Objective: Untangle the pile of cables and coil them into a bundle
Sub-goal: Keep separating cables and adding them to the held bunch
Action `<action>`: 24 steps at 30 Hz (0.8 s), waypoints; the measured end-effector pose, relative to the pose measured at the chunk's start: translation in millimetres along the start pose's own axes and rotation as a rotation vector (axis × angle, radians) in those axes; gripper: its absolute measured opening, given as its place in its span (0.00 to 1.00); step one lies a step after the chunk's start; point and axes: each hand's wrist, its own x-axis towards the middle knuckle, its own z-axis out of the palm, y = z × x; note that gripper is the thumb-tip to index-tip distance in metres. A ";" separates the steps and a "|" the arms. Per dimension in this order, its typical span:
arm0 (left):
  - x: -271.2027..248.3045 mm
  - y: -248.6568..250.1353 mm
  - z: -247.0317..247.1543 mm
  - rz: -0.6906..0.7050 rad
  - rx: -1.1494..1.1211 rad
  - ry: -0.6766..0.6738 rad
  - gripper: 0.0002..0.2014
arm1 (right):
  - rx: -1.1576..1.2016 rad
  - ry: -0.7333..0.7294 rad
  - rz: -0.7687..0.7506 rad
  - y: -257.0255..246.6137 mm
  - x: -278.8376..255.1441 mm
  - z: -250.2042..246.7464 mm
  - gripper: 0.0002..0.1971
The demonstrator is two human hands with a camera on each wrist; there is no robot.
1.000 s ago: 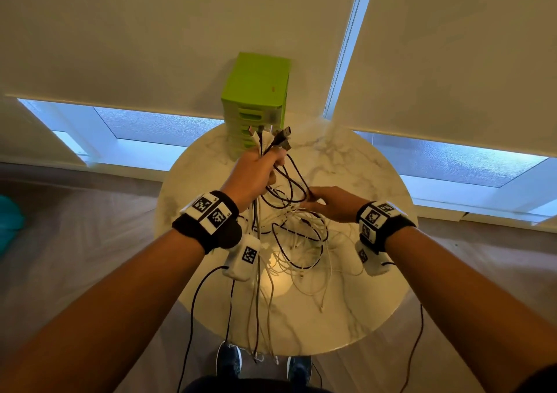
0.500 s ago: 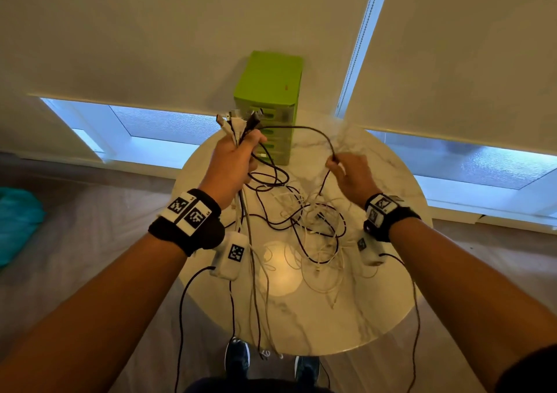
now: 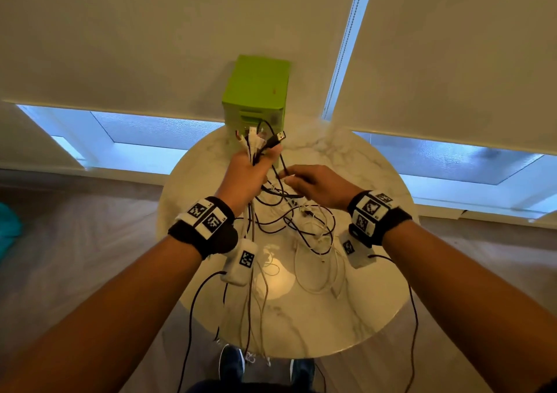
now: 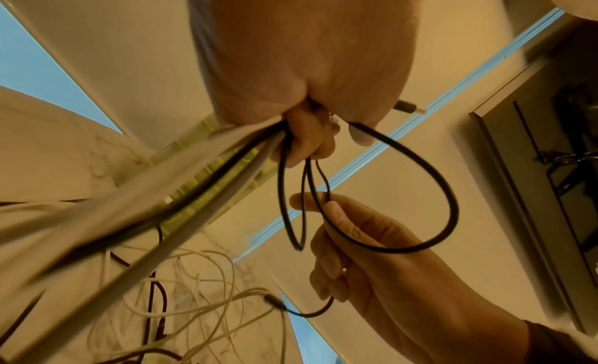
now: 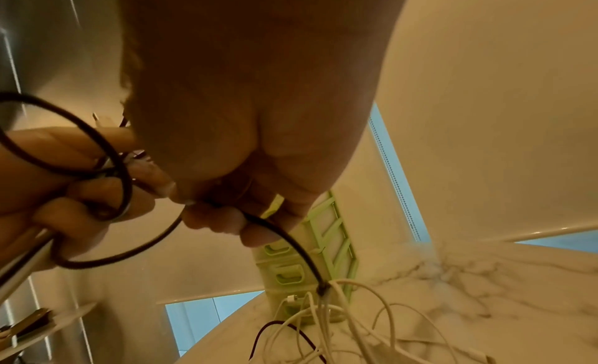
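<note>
My left hand (image 3: 251, 171) is raised above the round marble table (image 3: 376, 311) and grips a bunch of black and white cable ends (image 3: 262, 140), plugs sticking up past the fist. Black loops (image 4: 417, 198) hang from that fist. Just to its right, my right hand (image 3: 304, 181) pinches a black cable (image 5: 291, 244) between thumb and fingers. That cable runs down into a loose tangle of white and dark cables (image 3: 310, 232) lying on the table. Other strands (image 3: 250, 287) trail from my left hand over the table's near edge.
A green drawer box (image 3: 256, 94) stands at the table's far edge against the blinds. White wrist-camera packs (image 3: 241, 261) with black leads hang under both wrists. My shoes (image 3: 232, 362) show below the near edge. Wooden floor surrounds the table.
My right hand, which had drawn a black cable out to the right and up, has come back in close beside the left fist. The black loops at the left hand have gathered.
</note>
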 end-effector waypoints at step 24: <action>-12.1 4.9 72.5 0.011 -0.013 -0.290 0.11 | 0.062 0.156 0.656 45.1 -164.5 9.0 0.07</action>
